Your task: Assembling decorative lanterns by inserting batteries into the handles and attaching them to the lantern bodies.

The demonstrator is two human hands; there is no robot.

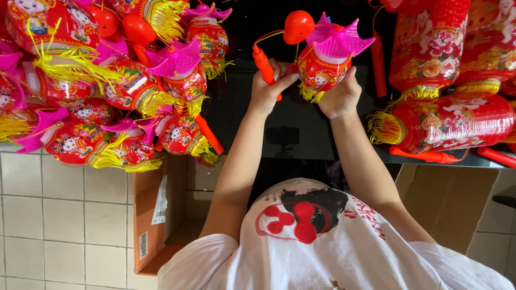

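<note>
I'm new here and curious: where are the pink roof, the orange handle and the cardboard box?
pink roof [338, 36]: head view, upper surface.
orange handle [263, 62]: head view, shaft above left hand.
cardboard box [149, 215]: head view, side wall.

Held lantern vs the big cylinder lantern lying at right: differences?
The held lantern is small and bulbous with a pink pagoda roof; the cylinder lantern is far larger, long and has no such roof. The held lantern sits in both hands, left hand and right hand; the cylinder lantern lies on its side on the dark table. Both are red with yellow fringe.
</note>
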